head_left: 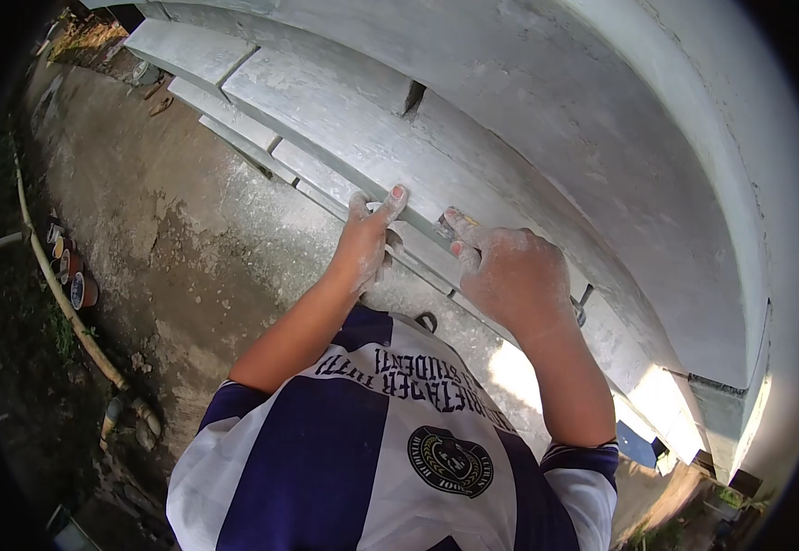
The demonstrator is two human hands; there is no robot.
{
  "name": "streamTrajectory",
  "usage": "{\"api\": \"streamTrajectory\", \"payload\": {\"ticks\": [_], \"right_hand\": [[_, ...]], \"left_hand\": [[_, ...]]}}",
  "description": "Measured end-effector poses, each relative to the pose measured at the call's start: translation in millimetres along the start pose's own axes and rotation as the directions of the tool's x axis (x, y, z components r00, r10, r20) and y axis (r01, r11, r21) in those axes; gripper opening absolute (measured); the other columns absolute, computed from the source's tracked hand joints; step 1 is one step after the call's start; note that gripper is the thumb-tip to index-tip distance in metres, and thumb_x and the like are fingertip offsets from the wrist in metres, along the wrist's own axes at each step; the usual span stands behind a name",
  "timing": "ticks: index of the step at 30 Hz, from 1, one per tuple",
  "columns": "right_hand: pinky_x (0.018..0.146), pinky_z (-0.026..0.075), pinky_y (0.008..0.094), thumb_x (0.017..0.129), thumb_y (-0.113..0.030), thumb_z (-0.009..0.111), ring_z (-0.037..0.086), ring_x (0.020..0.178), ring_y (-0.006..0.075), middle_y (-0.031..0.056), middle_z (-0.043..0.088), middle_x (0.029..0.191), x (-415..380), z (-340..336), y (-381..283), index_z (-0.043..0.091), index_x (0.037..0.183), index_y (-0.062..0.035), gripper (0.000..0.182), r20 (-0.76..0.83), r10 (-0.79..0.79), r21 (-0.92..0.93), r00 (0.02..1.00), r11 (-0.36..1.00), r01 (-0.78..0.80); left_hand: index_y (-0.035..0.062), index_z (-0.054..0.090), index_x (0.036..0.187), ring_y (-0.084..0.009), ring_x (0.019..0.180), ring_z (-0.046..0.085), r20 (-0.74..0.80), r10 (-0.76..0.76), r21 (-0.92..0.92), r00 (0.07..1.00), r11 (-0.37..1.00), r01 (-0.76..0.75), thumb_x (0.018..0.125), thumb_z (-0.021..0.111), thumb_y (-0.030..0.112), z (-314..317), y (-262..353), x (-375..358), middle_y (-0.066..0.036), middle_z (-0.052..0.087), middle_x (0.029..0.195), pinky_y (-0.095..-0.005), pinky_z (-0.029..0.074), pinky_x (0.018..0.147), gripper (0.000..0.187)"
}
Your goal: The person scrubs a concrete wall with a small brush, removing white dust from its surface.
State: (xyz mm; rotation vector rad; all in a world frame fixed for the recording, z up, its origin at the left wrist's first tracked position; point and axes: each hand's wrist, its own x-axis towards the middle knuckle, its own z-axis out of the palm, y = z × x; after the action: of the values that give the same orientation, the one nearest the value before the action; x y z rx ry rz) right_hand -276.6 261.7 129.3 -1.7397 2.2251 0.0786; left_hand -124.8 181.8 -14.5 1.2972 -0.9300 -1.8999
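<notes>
My left hand point(370, 241), dusted with white powder, is at the front edge of a long pale grey slab point(326, 106). Its thumb rests on the edge while the other fingers curl below, partly hidden. To the right, my right hand point(517, 274) is closed around a small flat tool point(445, 225), which looks like a scraper. The tool's dark end meets the slab near its edge, and most of the rest is covered by my fingers. White dust coats both hands.
More pale slabs point(243, 129) step down below, with dark gaps between sections. A curved wall point(583, 110) rises beyond. On the left, dusty concrete ground point(170, 211) holds several small tubs point(83, 291) beside a long pole point(60, 294). Sandals point(161, 106) lie farther off.
</notes>
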Motion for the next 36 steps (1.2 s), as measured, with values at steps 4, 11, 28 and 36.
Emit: {"api": "streamTrajectory", "payload": {"ticks": [4, 11, 28, 36], "right_hand": [[0.079, 0.055, 0.0462, 0.092, -0.031, 0.060, 0.070, 0.084, 0.0360, 0.0190, 0.071, 0.086, 18, -10, -24, 0.076, 0.102, -0.0127, 0.027, 0.078, 0.015, 0.044, 0.997, 0.999, -0.018], [0.075, 0.055, 0.0462, 0.092, -0.032, 0.061, 0.068, 0.080, 0.0365, 0.0180, 0.071, 0.082, -34, -1, 26, 0.076, 0.107, -0.0169, 0.027, 0.071, 0.010, -0.029, 0.997, 1.000, -0.008], [0.090, 0.053, 0.0456, 0.094, -0.036, 0.058, 0.068, 0.097, 0.0343, 0.0180, 0.070, 0.105, 39, -7, -4, 0.069, 0.124, -0.0249, 0.035, 0.127, 0.117, -0.036, 0.985, 0.993, -0.113], [0.088, 0.052, 0.0476, 0.095, -0.042, 0.056, 0.066, 0.099, 0.0361, 0.0211, 0.069, 0.104, -23, -18, 50, 0.073, 0.114, -0.0152, 0.037, 0.076, 0.098, -0.092, 0.992, 0.992, -0.091]], "left_hand": [[0.0011, 0.042, 0.121, -0.0120, 0.058, 0.053, 0.009, 0.013, -0.078, 1.000, 0.997, -0.013, 0.081, 0.074, 0.060, 3, 7, -3, -0.009, 0.056, 0.088, -0.0243, 0.039, 0.040, 0.078], [0.0035, 0.042, 0.112, -0.0128, 0.057, 0.053, -0.003, 0.007, -0.051, 1.000, 0.999, -0.007, 0.085, 0.071, 0.059, 2, 6, -3, -0.010, 0.052, 0.095, -0.0235, 0.037, 0.038, 0.068], [0.0025, 0.044, 0.117, -0.0116, 0.057, 0.053, -0.011, 0.031, -0.085, 0.999, 0.996, -0.032, 0.080, 0.076, 0.058, 5, 8, -6, -0.009, 0.055, 0.093, -0.0243, 0.039, 0.043, 0.074], [0.0046, 0.043, 0.109, -0.0119, 0.059, 0.053, -0.007, 0.026, -0.047, 1.000, 0.999, -0.026, 0.087, 0.068, 0.060, 4, 3, -3, -0.010, 0.050, 0.098, -0.0222, 0.037, 0.039, 0.065]]}}
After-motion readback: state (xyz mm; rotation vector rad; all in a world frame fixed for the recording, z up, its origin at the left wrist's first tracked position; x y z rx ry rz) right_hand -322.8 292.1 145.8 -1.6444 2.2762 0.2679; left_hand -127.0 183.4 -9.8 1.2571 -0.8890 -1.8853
